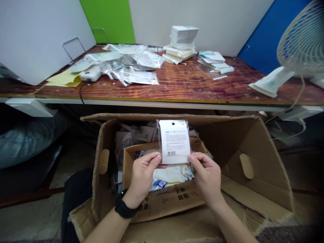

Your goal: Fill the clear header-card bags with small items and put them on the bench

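Between my two hands is a clear plastic packet with a white printed card [175,140] in it, its text, barcode and hang hole facing me. My left hand [143,173] pinches the packet's lower left corner, thumb on top; a black band circles that wrist. The lower right corner is pinched by my right hand [208,175]. Below the packet lies a small cardboard box [174,202] with white, yellow and blue wrappers inside. It sits within a large open carton [255,148], where several similar packets [144,134] fill the far left part. What the card backs onto is hidden.
A wooden table [177,86] runs behind the carton. On it are a heap of plastic packets [126,60], a white power strip [91,73], yellow paper [64,78], stacked white cards [184,35], a smaller card pile [214,60] and a fan [301,40].
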Demonstrator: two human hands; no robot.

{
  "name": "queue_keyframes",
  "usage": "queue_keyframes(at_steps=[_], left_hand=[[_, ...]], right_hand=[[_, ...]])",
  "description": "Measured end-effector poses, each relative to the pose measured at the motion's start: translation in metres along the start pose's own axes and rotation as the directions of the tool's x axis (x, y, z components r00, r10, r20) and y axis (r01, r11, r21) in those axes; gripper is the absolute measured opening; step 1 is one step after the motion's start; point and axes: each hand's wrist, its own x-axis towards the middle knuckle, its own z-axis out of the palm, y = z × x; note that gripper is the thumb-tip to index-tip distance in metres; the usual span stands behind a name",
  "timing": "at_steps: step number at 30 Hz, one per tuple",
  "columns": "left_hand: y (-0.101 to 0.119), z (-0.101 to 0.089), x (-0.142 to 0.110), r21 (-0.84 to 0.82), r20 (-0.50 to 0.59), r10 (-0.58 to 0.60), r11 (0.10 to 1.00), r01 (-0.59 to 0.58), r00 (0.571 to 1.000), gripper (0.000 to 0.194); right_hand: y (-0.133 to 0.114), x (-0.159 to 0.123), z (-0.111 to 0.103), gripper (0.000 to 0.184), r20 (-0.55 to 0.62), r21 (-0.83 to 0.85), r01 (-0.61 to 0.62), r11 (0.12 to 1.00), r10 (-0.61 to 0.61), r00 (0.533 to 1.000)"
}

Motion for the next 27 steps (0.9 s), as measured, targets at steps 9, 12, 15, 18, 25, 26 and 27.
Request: queue_keyframes(at_steps=[9,12,15,18,25,26,27], left_hand=[[0.004,0.000,-0.002,-0.011,0.075,0.006,1.000,-0.005,0.997,0.013],[0.005,0.002,-0.003,-0.076,0.056,0.002,0.997,0.002,0.998,0.015],[0.008,0.005,-0.005,-0.172,0.046,-0.011,0.985,0.019,0.999,0.016],[0.009,0.008,-0.007,-0.261,0.041,-0.022,0.965,0.032,0.999,0.015],[0.006,0.012,-0.002,-0.250,0.083,-0.134,0.956,0.151,0.987,0.025],[0.005,0.012,-0.002,-0.240,0.090,-0.133,0.959,0.151,0.987,0.025],[0.004,0.012,-0.002,-0.235,0.089,-0.132,0.961,0.150,0.987,0.024]], right_hand=[[0.005,0.003,-0.002,0.018,0.020,0.053,-0.045,0.998,0.044,0.999],[0.006,0.003,-0.001,0.019,0.042,0.092,-0.079,0.993,0.076,0.996],[0.004,0.002,0.001,0.019,0.069,0.109,-0.068,0.992,0.061,0.996],[0.001,0.001,0.002,0.018,0.090,0.092,-0.020,0.996,0.012,0.996],[-0.001,0.002,0.001,0.017,0.123,0.091,0.017,0.996,-0.028,0.992],[-0.001,0.002,0.001,0.016,0.122,0.094,0.023,0.995,-0.034,0.992],[-0.001,0.002,0.001,0.017,0.120,0.097,0.029,0.995,-0.040,0.992]])
